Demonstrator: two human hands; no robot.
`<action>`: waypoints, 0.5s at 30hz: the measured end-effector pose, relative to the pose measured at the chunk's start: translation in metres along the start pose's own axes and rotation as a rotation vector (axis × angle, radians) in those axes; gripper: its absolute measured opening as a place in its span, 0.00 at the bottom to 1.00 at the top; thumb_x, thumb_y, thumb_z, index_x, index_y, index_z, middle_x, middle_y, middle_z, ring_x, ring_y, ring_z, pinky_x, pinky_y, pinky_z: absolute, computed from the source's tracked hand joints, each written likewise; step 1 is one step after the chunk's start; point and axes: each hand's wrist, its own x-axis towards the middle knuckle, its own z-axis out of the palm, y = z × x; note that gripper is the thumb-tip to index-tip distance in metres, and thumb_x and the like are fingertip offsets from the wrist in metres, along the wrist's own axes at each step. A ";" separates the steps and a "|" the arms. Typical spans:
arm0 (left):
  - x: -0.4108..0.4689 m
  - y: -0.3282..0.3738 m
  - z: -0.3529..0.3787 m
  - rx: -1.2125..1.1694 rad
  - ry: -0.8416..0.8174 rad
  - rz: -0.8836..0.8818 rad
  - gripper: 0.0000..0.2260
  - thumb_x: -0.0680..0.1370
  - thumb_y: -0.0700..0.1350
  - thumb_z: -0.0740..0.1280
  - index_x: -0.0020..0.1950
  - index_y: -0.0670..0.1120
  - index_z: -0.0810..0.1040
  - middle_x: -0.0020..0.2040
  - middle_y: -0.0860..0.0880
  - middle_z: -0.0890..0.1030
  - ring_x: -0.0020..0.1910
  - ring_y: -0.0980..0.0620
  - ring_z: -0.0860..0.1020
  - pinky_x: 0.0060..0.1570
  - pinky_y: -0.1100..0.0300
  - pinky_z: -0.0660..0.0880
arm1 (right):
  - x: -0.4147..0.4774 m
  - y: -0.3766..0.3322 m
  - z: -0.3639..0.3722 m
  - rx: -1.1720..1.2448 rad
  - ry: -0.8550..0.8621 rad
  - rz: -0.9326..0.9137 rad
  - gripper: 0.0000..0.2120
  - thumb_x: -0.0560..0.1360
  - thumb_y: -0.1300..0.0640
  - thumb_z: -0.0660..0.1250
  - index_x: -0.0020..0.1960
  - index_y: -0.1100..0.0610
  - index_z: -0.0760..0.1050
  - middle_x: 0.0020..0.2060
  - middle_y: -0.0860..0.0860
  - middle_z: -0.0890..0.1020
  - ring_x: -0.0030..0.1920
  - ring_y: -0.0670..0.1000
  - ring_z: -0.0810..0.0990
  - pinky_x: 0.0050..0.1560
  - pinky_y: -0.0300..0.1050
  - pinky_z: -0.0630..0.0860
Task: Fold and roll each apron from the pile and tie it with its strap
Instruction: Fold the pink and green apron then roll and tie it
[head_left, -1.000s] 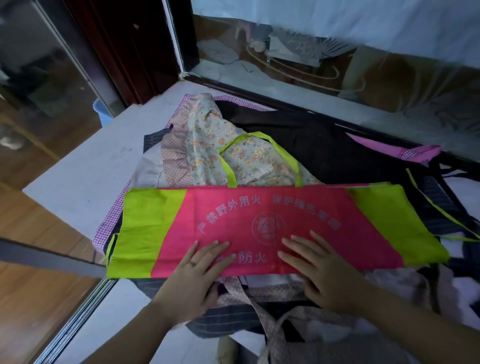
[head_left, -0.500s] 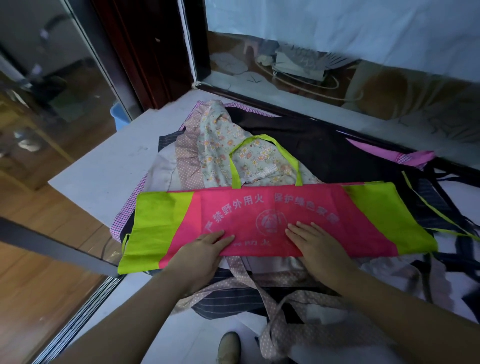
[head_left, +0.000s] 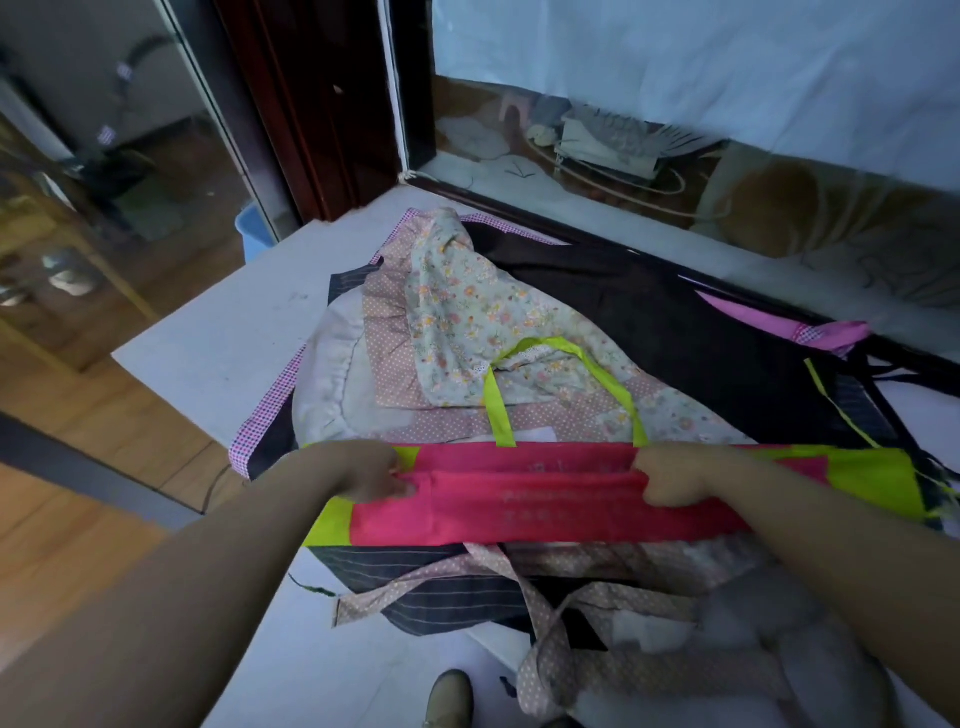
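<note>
Head view | left grip (head_left: 366, 470) and right grip (head_left: 670, 477) each pinch the folded edge of the pink apron (head_left: 545, 512) | apron lies across pile (head_left: 467, 332) on counter (head_left: 218, 353) | risk: uneven pull could skew the fold; cloth could slide on pile; green strap (head_left: 566, 347) could get trapped inside

left hand (head_left: 370, 472), right hand (head_left: 670, 480), gripping pink apron (head_left: 540, 506)

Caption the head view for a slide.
Left hand and right hand grip the folded edge of the pink-and-green apron atop the apron pile.
</note>
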 end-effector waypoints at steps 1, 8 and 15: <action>0.006 -0.005 -0.003 -0.012 0.054 -0.011 0.18 0.82 0.53 0.58 0.62 0.42 0.76 0.61 0.41 0.78 0.60 0.44 0.75 0.54 0.57 0.69 | 0.002 0.003 0.002 0.025 0.042 0.003 0.06 0.74 0.60 0.61 0.49 0.56 0.75 0.41 0.50 0.74 0.43 0.51 0.74 0.35 0.39 0.69; 0.031 -0.009 0.015 -0.040 0.319 -0.106 0.16 0.82 0.48 0.53 0.67 0.51 0.71 0.65 0.47 0.76 0.64 0.46 0.74 0.62 0.49 0.69 | 0.006 0.022 0.012 0.195 0.260 0.005 0.10 0.79 0.48 0.60 0.54 0.52 0.75 0.45 0.47 0.75 0.46 0.49 0.74 0.50 0.46 0.73; 0.024 0.028 0.025 0.155 0.457 -0.400 0.17 0.80 0.43 0.53 0.68 0.48 0.65 0.66 0.46 0.71 0.68 0.43 0.68 0.70 0.36 0.53 | 0.019 0.030 0.017 0.256 0.322 0.016 0.11 0.80 0.46 0.58 0.54 0.51 0.74 0.40 0.44 0.75 0.40 0.45 0.75 0.41 0.43 0.72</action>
